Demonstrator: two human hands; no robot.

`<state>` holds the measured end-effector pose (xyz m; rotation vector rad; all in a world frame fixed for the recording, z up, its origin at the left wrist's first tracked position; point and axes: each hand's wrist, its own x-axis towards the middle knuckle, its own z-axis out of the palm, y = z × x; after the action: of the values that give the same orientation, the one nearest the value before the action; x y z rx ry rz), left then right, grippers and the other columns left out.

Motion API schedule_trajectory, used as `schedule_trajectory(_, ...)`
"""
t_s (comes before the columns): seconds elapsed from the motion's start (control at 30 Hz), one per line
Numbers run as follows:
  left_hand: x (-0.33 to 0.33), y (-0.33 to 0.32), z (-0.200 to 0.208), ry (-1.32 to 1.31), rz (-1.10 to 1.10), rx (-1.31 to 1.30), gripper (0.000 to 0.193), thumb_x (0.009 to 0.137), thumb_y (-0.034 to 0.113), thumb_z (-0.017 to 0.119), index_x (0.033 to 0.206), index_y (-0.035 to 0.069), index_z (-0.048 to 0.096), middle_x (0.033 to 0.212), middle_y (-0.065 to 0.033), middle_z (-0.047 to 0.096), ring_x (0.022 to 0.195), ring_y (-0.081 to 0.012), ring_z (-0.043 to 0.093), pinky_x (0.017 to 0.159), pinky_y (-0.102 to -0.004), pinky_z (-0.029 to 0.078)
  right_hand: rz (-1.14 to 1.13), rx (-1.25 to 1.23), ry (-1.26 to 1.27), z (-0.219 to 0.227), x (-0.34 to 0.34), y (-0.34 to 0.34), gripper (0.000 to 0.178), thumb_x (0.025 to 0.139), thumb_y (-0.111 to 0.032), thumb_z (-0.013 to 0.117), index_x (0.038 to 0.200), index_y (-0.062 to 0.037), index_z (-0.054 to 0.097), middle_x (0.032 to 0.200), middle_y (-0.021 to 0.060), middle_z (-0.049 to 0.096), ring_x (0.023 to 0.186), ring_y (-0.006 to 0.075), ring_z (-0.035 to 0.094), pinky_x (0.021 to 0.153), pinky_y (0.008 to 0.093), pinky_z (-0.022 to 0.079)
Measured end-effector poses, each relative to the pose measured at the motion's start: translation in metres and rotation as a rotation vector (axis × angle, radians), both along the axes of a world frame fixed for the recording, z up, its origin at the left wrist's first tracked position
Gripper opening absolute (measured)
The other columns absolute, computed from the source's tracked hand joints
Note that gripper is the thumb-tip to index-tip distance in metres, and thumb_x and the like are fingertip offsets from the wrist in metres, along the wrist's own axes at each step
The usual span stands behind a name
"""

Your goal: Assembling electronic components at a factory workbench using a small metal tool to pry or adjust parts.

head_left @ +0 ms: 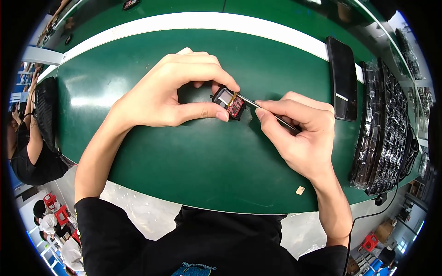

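Between the thumb and fingers of my left hand (177,92) is a small black device casing (226,102), held just above the green table. Its inside shows a red circuit board, a silvery rectangular part and a strip of amber tape. My right hand (301,126) is closed around a slim metal tool (271,115) that looks like tweezers. The tool's tip reaches the upper right edge of the casing, near the tape. Whether the tip grips anything is too small to tell.
A black phone-like slab (341,78) lies at the right, beside stacked black trays (382,129) in clear plastic. A small beige scrap (300,190) rests near the front edge of the green table (184,170). A white rail (207,20) crosses the back. Other people sit at far left.
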<state>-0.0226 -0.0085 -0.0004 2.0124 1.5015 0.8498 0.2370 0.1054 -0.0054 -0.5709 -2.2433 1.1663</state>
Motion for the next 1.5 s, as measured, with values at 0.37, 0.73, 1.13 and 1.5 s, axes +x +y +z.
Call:
schedule_trajectory(0.37, 0.002, -0.001, -0.003, -0.025, 0.005, 0.012, 0.05, 0.075, 0.019, 0.1, 0.121, 0.009, 0.082, 0.101, -0.0026, 0.078, 0.088, -0.019, 0.066, 0.082, -0.0336, 0.044, 0.005, 0.006, -0.005, 0.0, 0.004, -0.001, 0.011, 0.086, 0.004, 0.082, 0.097, 0.0036, 0.084, 0.064, 0.0048, 0.062, 0.051, 0.0087, 0.053, 0.049, 0.0299, 0.037)
schedule_trajectory(0.73, 0.01, 0.003, 0.002, 0.114, -0.036, 0.121, 0.057, 0.074, 0.022, 0.102, 0.124, 0.008, 0.078, 0.101, -0.004, 0.073, 0.089, -0.0213, 0.067, 0.084, -0.036, 0.045, -0.126, -0.227, 0.157, -0.004, 0.001, 0.009, 0.013, 0.095, 0.001, 0.081, 0.106, 0.0044, 0.085, 0.08, 0.006, 0.075, 0.067, 0.0054, 0.061, 0.059, 0.0241, 0.046)
schedule_trajectory(1.13, 0.043, 0.008, 0.016, -0.156, 0.116, 0.036, 0.045, 0.065, 0.019, 0.103, 0.1, 0.003, 0.079, 0.081, -0.0016, 0.072, 0.069, -0.0078, 0.062, 0.061, -0.0244, 0.044, -0.141, -0.156, 0.295, -0.015, 0.006, 0.026, 0.016, 0.093, -0.005, 0.079, 0.103, 0.0059, 0.084, 0.083, 0.0143, 0.078, 0.067, 0.0143, 0.067, 0.062, 0.0316, 0.05)
schedule_trajectory(1.5, 0.247, 0.208, 0.105, -0.008, -0.482, 0.33, 0.047, 0.085, 0.029, 0.097, 0.121, 0.004, 0.078, 0.091, -0.0054, 0.064, 0.077, -0.0173, 0.056, 0.068, -0.0346, 0.048, -0.081, -0.134, 0.167, -0.024, -0.002, 0.031, 0.016, 0.101, -0.011, 0.073, 0.108, 0.0015, 0.066, 0.103, 0.0117, 0.07, 0.1, 0.0199, 0.066, 0.087, 0.0412, 0.055)
